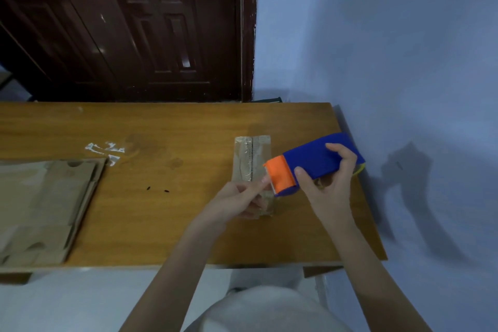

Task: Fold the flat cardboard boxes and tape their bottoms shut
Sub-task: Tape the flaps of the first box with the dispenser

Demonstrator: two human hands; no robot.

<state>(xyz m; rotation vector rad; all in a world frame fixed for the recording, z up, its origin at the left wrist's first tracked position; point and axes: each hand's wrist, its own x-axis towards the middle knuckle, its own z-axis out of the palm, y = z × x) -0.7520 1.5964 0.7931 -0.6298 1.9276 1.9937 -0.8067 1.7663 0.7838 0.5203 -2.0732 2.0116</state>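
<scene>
A small folded cardboard box (252,159) stands on the wooden table (167,127), its flaps meeting along a centre seam with clear tape over it. My right hand (327,178) grips a blue tape dispenser (318,159) with an orange front, held just right of the box and above its near end. My left hand (238,201) rests on the box's near end and pinches something at the dispenser's orange mouth, likely the tape end. The near end of the box is hidden under my left hand.
A stack of flat cardboard boxes (45,207) lies at the table's left front. Scraps of crumpled clear tape (106,151) sit on the table behind it. A dark wooden door (129,27) stands beyond the table; a blue wall (390,48) borders its right edge.
</scene>
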